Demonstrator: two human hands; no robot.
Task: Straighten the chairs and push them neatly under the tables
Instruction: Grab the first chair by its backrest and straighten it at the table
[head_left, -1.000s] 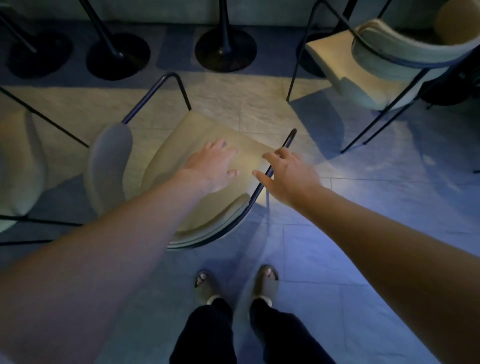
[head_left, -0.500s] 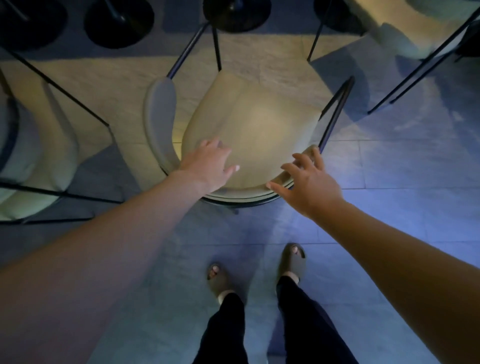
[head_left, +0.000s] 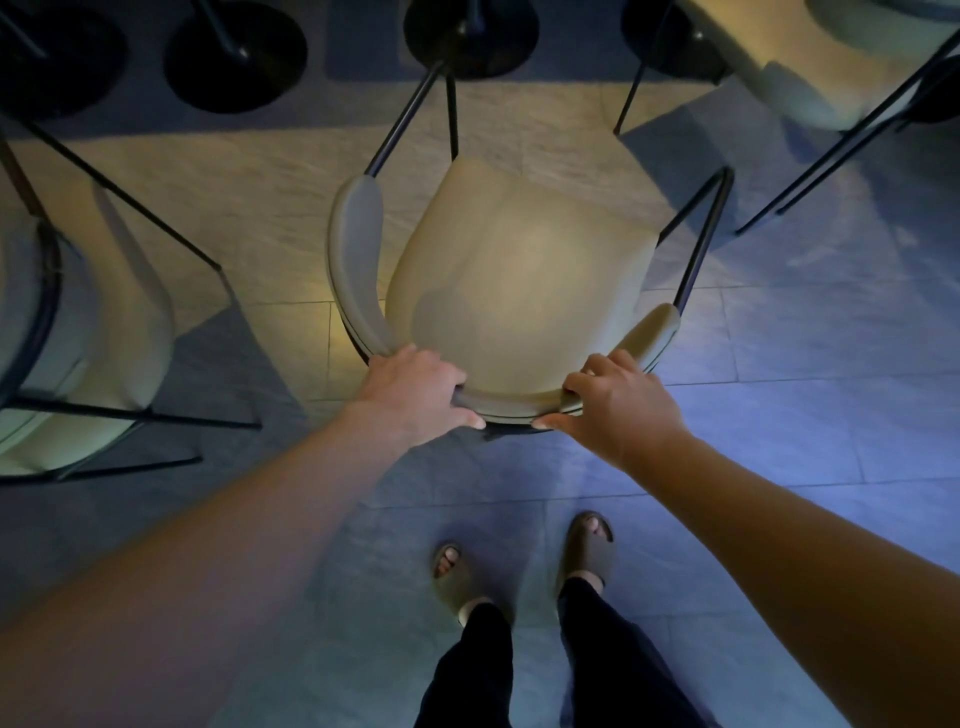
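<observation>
Chair sits directly ahead of both hands, on the tiled floor, seat facing away toward a round black table base just past its front legs. Left hand grips the curved backrest rail at its left end, fingers curled over the top, thumb underneath; right hand grips the same rail at its right end, fingers over the top edge, thumb pressed on the underside. Both hands wrapped on the rail, not flat. Handling guess: thin black metal frame plus padded shell, so probably light to moderate and stiff; should slide rather than need lifting, though legs may catch on tile joints. Padded rail gives decent friction; the two ends of the backrest are the right hold for steering yaw. Chair looks roughly square to the base now, so the next move is likely a straight push forward; watch the front legs against the base. No containers in view, nothing on the seat. Left of the left hand: another cream chair, angled. Far right, beyond the right hand: a third chair, partly cut off. Two more black bases upper left. Tabletops not visible.
</observation>
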